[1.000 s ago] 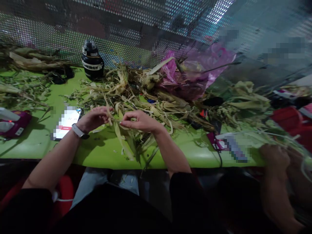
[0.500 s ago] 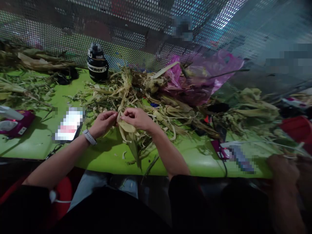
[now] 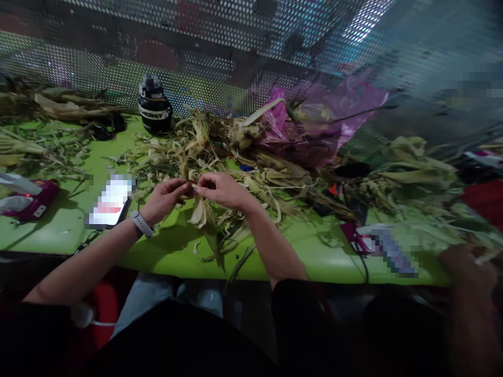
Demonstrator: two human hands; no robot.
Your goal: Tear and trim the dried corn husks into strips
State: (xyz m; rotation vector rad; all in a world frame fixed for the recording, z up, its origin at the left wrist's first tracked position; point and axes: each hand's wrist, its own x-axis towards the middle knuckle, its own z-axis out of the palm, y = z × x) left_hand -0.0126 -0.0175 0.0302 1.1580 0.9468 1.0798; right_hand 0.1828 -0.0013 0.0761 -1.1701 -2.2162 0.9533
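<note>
My left hand (image 3: 167, 198) and my right hand (image 3: 223, 189) meet over the pile, each with thumb and forefinger pinched. Between their fingertips is a thin, pale strip of dry leaf (image 3: 191, 185), which looks like corn husk. Its ends are partly hidden by my fingers. Just below my right fingertips a pale, folded dry leaf (image 3: 203, 215) hangs over a longer greenish one; whether it joins the strip I cannot tell. Behind my hands spreads a tangled heap of dry leaves and stalks (image 3: 165, 149).
A black bottle (image 3: 154, 107) stands behind the heap, near the perforated metal screen (image 3: 220, 68). On the green table (image 3: 157, 251) lie a lit phone (image 3: 110, 201), purple power sockets (image 3: 39, 201) and a pink plastic bag (image 3: 314, 136). Another person's hand (image 3: 467, 267) is at far right.
My fingertips have shifted slightly on the dry leaf. The broad piece that stuck out under my right hand now hangs lower, folded. The view has tilted a little.
</note>
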